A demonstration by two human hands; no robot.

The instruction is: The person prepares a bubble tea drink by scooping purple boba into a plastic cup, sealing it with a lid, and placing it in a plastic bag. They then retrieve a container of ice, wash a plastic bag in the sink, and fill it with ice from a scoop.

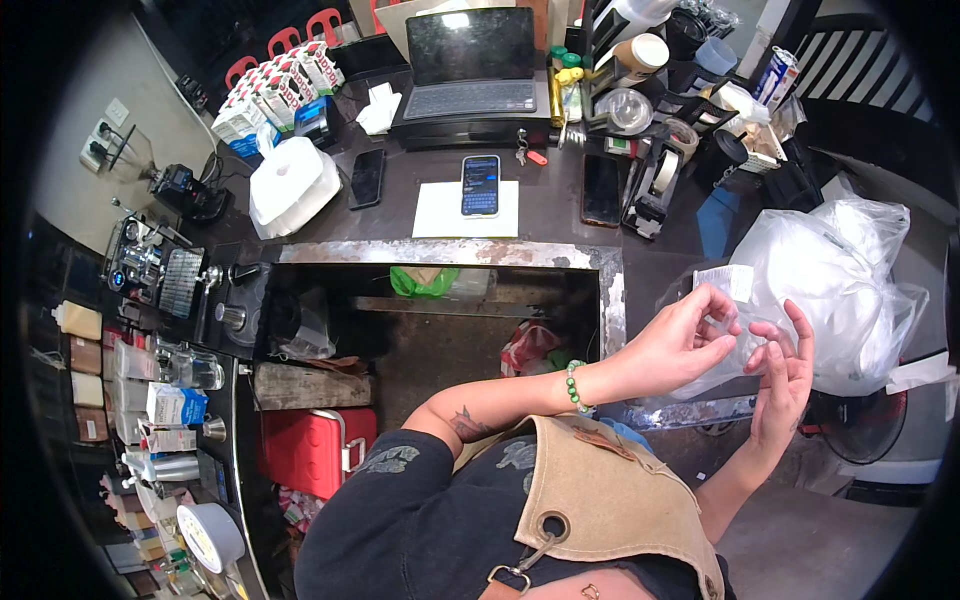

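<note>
My left hand (694, 334), with a green bead bracelet at the wrist, reaches across to the right with thumb and fingers curled. Facing it is my right hand (784, 375), index finger raised and the other fingers bent. Thin clear plastic shows around and between the fingertips; whether either hand grips it cannot be made out. Just beyond both hands sits a bulging, translucent plastic bag (817, 292) with white contents, on the right side of the counter. A printed paper slip (726, 283) lies at the bag's left side, above my left hand.
A lit phone (480, 186) rests on white paper. Dark phones (367, 178) (601, 190), a tape dispenser (656, 187) and a laptop (471, 67) share the counter (547, 169). A white foam box (294, 186) stands left. Below are a red cooler (307, 450) and a fan (855, 427).
</note>
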